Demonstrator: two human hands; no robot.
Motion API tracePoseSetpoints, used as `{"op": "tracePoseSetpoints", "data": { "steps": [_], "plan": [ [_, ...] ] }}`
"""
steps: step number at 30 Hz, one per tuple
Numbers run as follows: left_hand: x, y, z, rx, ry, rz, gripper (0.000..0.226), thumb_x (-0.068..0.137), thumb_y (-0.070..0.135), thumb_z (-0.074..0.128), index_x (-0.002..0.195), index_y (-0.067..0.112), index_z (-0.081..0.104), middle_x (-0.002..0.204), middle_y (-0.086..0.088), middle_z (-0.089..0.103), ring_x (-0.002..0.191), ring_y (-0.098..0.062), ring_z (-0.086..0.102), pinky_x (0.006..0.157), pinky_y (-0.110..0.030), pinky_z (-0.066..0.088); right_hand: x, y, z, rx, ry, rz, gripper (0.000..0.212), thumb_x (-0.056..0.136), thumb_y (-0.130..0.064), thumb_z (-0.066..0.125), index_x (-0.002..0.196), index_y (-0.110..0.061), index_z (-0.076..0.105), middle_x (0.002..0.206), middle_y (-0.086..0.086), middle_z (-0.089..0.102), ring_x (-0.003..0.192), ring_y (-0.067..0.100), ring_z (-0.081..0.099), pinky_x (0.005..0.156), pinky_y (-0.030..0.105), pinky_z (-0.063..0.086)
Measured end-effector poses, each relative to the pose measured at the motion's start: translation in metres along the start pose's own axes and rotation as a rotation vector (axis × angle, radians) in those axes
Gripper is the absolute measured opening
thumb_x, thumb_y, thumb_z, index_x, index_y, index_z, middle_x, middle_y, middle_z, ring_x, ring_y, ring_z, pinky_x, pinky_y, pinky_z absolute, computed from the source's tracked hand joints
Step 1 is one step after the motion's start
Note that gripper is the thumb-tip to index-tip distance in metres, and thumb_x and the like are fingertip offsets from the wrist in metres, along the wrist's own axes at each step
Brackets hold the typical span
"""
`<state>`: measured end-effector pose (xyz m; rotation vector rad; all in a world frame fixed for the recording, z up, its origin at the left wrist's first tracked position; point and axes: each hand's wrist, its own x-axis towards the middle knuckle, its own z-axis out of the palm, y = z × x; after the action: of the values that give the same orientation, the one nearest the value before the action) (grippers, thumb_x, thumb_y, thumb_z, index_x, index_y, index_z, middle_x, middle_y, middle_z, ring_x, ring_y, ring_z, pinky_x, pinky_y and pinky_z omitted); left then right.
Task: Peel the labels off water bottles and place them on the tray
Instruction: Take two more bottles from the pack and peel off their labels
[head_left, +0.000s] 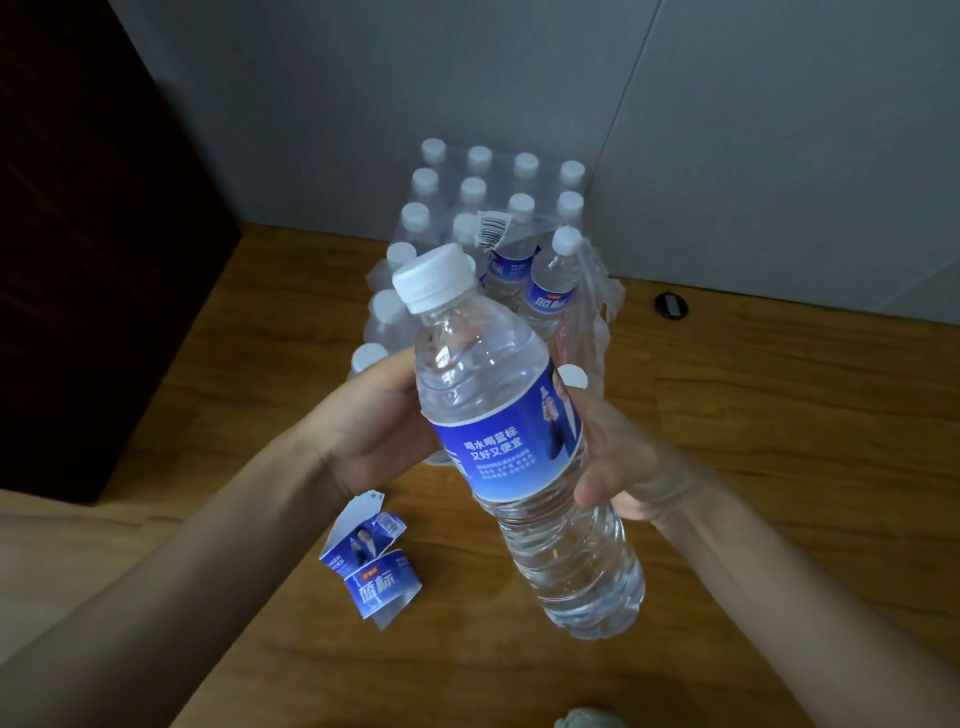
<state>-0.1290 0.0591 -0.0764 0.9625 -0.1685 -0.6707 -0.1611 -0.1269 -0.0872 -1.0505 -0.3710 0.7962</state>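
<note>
A clear water bottle (519, 431) with a white cap and a blue label (511, 447) is held tilted in mid-air, cap towards the top left. My left hand (379, 415) grips it from the left at the label's upper edge. From the right, my right hand (618, 462) holds it at label height, thumb in front. Two peeled blue labels (371, 564) lie curled on the wooden floor below my left wrist. No tray is in view.
A shrink-wrapped pack of several white-capped bottles (488, 218) stands behind the hands against the grey wall, its plastic torn open at the front. A dark cabinet (93, 234) fills the left. A small black round object (671, 305) lies by the wall.
</note>
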Motion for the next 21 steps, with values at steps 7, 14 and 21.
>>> {"op": "tracePoseSetpoints", "data": {
  "steps": [7,14,21],
  "plan": [
    [-0.005,0.001,0.0,0.128,-0.034,0.054,0.048,0.052,0.051,0.085,0.09,0.023,0.077,0.092,-0.002,0.075,0.087,-0.017,0.069,0.077,-0.029,0.057,-0.003,0.001,-0.004,-0.004,0.047,-0.003,0.076,0.064,-0.034,0.086,0.13,-0.017,0.054,0.123,0.001,0.064,0.115,0.019,0.058,0.093,0.031,0.048],
    [-0.007,0.017,0.001,0.296,0.016,0.074,0.052,0.066,0.03,0.078,0.107,0.002,0.064,0.11,-0.032,0.062,0.098,-0.046,0.057,0.091,-0.064,0.042,-0.002,-0.003,-0.004,-0.034,0.04,0.018,0.076,0.06,-0.034,0.088,0.127,-0.015,0.056,0.121,0.003,0.064,0.114,0.022,0.058,0.094,0.034,0.048],
    [-0.006,0.013,-0.003,0.459,0.005,0.153,0.02,0.08,0.016,0.06,0.078,0.026,0.077,0.075,0.004,0.076,0.068,-0.012,0.069,0.063,-0.027,0.055,-0.004,-0.001,-0.007,0.005,0.031,0.018,0.084,0.057,-0.033,0.091,0.129,-0.013,0.053,0.119,0.005,0.064,0.111,0.022,0.06,0.091,0.035,0.049]
  ]
}}
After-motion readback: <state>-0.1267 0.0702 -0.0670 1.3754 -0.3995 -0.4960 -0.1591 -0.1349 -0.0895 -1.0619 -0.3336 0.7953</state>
